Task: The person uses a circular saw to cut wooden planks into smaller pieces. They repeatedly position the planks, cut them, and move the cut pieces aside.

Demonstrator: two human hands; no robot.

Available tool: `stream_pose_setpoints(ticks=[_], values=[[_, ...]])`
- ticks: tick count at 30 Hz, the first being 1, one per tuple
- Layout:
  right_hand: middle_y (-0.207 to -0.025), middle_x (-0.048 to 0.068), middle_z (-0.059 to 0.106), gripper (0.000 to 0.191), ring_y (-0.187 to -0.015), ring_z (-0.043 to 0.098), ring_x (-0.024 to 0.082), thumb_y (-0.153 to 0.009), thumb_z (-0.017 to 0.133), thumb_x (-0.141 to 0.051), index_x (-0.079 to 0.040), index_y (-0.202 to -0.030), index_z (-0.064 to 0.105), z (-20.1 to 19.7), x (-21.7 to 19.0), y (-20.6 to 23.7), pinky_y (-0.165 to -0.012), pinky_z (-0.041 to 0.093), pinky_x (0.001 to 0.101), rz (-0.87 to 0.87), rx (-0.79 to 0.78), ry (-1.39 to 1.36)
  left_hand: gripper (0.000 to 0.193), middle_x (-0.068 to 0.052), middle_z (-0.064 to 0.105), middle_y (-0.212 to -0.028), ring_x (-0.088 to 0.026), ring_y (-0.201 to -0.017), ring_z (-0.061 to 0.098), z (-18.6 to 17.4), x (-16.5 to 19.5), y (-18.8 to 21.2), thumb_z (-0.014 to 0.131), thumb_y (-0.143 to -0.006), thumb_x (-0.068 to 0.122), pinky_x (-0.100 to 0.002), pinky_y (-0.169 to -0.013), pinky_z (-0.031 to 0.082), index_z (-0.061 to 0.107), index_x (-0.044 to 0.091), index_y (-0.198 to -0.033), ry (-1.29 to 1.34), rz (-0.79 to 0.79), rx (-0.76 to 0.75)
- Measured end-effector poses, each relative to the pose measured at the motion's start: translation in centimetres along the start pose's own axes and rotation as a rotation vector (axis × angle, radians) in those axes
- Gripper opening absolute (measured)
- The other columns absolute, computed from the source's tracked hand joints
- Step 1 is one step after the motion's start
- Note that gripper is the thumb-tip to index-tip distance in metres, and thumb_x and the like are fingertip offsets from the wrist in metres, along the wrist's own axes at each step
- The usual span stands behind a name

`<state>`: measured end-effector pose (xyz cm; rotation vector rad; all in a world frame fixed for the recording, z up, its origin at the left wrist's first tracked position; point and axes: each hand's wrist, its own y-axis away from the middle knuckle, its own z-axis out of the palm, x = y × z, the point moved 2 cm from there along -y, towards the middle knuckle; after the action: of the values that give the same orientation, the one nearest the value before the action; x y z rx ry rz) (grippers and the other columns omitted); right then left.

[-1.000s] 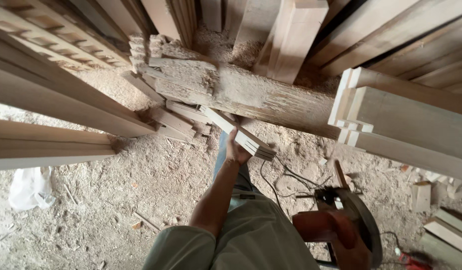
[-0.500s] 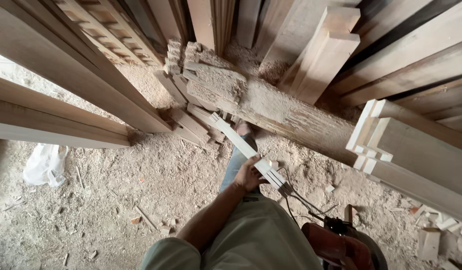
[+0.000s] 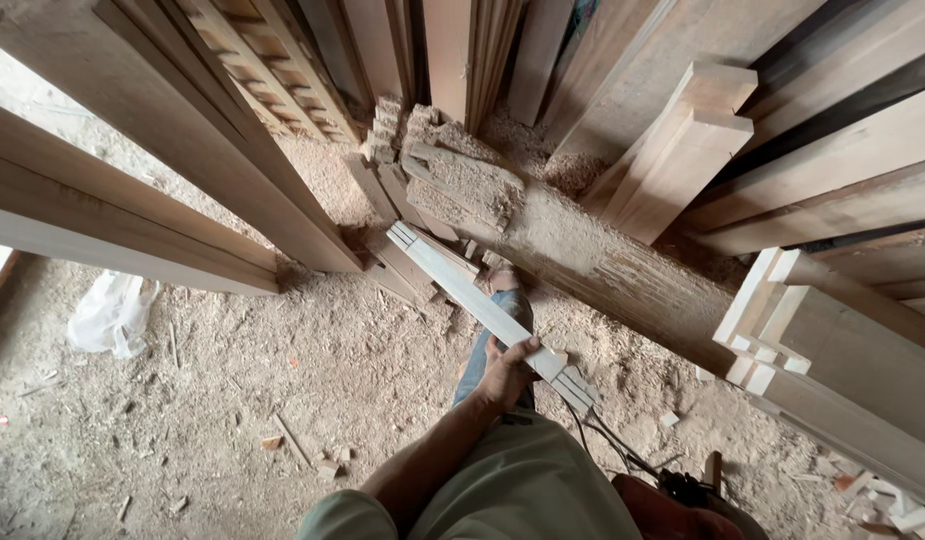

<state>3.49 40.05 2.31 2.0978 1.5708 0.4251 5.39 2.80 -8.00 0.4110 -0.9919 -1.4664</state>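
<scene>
Sawdust-covered dirt floor (image 3: 232, 400), littered with chips and small offcuts; long planks and boards (image 3: 132, 200) stacked and leaning on all sides. Weathered, rough log (image 3: 582, 260) lying diagonally across the middle, coated in sawdust. White crumpled plastic bag (image 3: 112, 312) on the floor at left, near the plank ends.

Left hand (image 3: 507, 372): fingers wrapped tight around a pale wooden slat (image 3: 482, 310), gripped near its lower end. Slat held off the floor, running diagonally from the notched near end (image 3: 574, 385) just right of the hand up to a far end close to the pile of short pieces beside the log. Slat passing above a blue-trousered leg (image 3: 492, 330). Forearm bare, green sleeve at the bottom edge.

Right hand: only a reddish patch (image 3: 672, 515) at the bottom right edge, mostly cut off; cannot tell whether open or closed. Dark tool part (image 3: 687, 488) and a black cord (image 3: 607, 445) just beside it, cord trailing over the floor toward the slat's near end.

Hands well apart, one per side of the body.

Stepped pale boards (image 3: 772, 320) stacked at right.
</scene>
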Motion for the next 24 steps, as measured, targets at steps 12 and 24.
stream_pose_setpoints(ticks=[12, 24], values=[[-0.100, 0.020, 0.077, 0.069, -0.091, 0.074, 0.040, -0.077, 0.071, -0.036, -0.036, -0.143, 0.054, -0.3, 1.3, 0.5, -0.086, 0.059, 0.0503, 0.063, 0.030, -0.085, 0.120, -0.019, 0.036, -0.130, -0.035, -0.130, 0.049, 4.6, 3.1, -0.6, 0.091, -0.062, 0.037, -0.058, -0.111, 0.050, 0.012, 0.007, -0.147, -0.464, 0.241, -0.264], [-0.102, 0.020, 0.076, 0.067, -0.094, 0.073, 0.040, -0.078, 0.071, -0.037, -0.035, -0.143, 0.055, -1.2, 4.8, 2.3, -0.088, 0.059, 0.0501, 0.203, 0.062, -0.185, 0.064, -0.008, 0.058, -0.115, -0.024, -0.109, 0.061, 17.2, 7.1, -7.5, 0.076, -0.089, 0.031, -0.045, -0.094, 0.056, 0.042, 0.010, -0.138, -0.221, 0.274, -0.533]])
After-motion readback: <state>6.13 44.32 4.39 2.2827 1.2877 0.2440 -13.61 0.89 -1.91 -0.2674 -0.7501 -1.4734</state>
